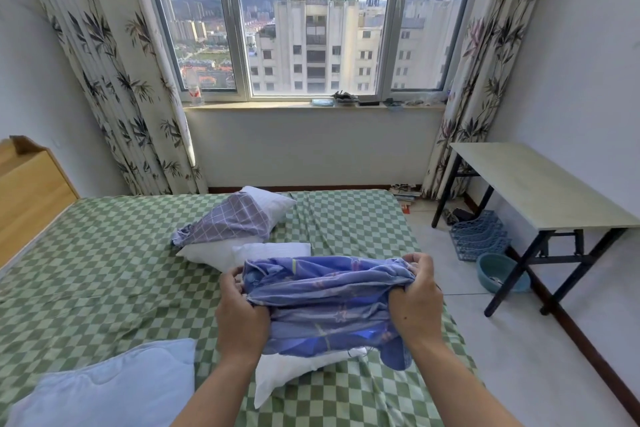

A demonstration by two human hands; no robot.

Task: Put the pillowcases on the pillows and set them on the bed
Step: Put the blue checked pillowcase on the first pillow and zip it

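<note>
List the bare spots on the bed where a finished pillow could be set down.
Free: the green checked sheet between the wooden headboard and the grey-checked pillowcase; also the far right corner by the mattress edge. Crowded: the centre, with white pillows stacked, both hands gripping the blue pillowcase, and a light blue quilt near left.

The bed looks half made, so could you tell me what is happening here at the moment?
A person stands at the bed with both hands gripping a bunched blue patterned pillowcase: left hand, right hand, pillowcase. It is held above a bare white pillow. Farther back, a grey checked pillowcase lies over another white pillow, not pulled on. A light blue quilt sits at the near corner.
</note>
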